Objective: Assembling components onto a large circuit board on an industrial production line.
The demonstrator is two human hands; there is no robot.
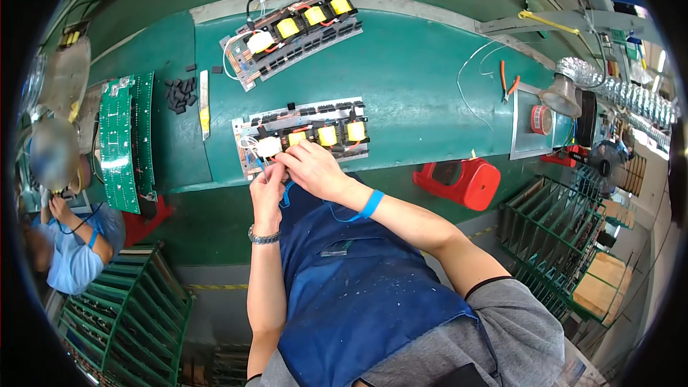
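A circuit board (240, 129) with yellow-wrapped transformers (327, 136) lies near the front edge of the green bench. White wires (249, 142) loop at its left end, beside a pale block (269, 147). At the board's near edge, my left hand (266, 188) is closed in a pinch, its fingertips close to thin coloured wires. My right hand (315, 170) reaches in beside it, with bent fingers also pinched together and touching the left fingertips. Whatever sits between the fingers is too small and hidden to name.
A similar board (301, 43) with a black cable lies farther back. At left are green circuit boards (118, 147), small black pieces (180, 94) and a cutter knife (204, 107). Orange-handled pliers (509, 84), a tape roll (541, 120) and a red stool (462, 183) are at right. Another person (79, 251) sits at left.
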